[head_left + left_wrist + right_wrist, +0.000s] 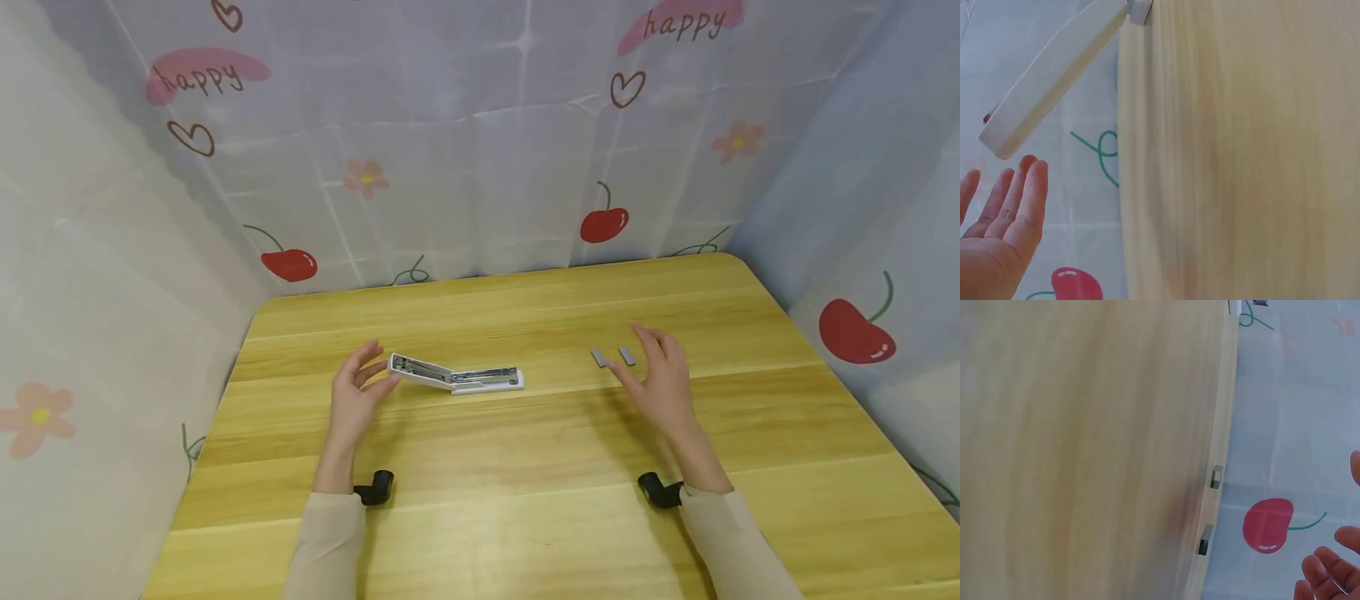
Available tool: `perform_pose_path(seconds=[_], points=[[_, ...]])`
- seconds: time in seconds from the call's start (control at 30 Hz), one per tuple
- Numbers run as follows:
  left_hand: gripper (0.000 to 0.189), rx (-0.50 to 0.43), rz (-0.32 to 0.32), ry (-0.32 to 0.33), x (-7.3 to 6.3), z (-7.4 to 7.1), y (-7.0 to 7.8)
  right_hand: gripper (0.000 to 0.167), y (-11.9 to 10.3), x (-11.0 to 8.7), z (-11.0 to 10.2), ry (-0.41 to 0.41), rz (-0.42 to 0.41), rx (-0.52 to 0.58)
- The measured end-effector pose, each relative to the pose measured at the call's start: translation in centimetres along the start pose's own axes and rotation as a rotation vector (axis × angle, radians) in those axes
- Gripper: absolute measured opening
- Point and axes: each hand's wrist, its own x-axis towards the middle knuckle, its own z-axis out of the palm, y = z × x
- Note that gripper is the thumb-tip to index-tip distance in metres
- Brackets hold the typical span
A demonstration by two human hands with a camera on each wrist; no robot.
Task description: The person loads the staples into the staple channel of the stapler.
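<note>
A white stapler (487, 382) lies on the table with its top arm (420, 372) swung far back to the left, baring the metal inside. My left hand (356, 393) is at the tip of that arm. In the left wrist view its fingers (1034, 194) are straight, with a small gap below the arm's end. Two short grey staple strips (597, 357) lie apart to the right of the stapler. My right hand (663, 385) hovers beside them, thumb and fingers spread, nothing between them. The right wrist view shows both strips (1205, 540) on the table, away from the fingers.
The wooden table (510, 500) ends at a back edge against a printed curtain (480, 192) with cherries and flowers. Curtains also hang at both sides. A black wrist mount (378, 487) juts from the left sleeve, another (658, 491) from the right.
</note>
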Motion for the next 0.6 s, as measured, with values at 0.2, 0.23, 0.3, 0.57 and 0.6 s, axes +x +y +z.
perform_pose_path(seconds=[0.2, 0.23, 0.3, 0.57, 0.6], points=[[0.063, -0.116, -0.037, -0.017, 0.6, 0.5, -1.0, 0.061, 0.7, 0.3, -0.2, -0.040, 0.143, 0.046], [0.062, -0.126, -0.041, -0.016, 0.6, 0.6, -1.2, 0.060, 0.8, 0.4, -0.2, -0.048, 0.165, 0.054], [0.061, -0.147, -0.052, -0.010, 0.7, 0.7, -1.5, 0.060, 1.1, 0.5, -0.2, -0.058, 0.202, 0.070], [0.053, -0.189, -0.071, 0.000, 0.8, 0.9, -2.1, 0.057, 2.5, 0.5, 0.2, -0.063, 0.304, 0.105], [0.052, -0.195, -0.074, 0.002, 0.9, 0.9, -2.2, 0.058, 2.7, 0.5, 0.3, -0.066, 0.317, 0.108]])
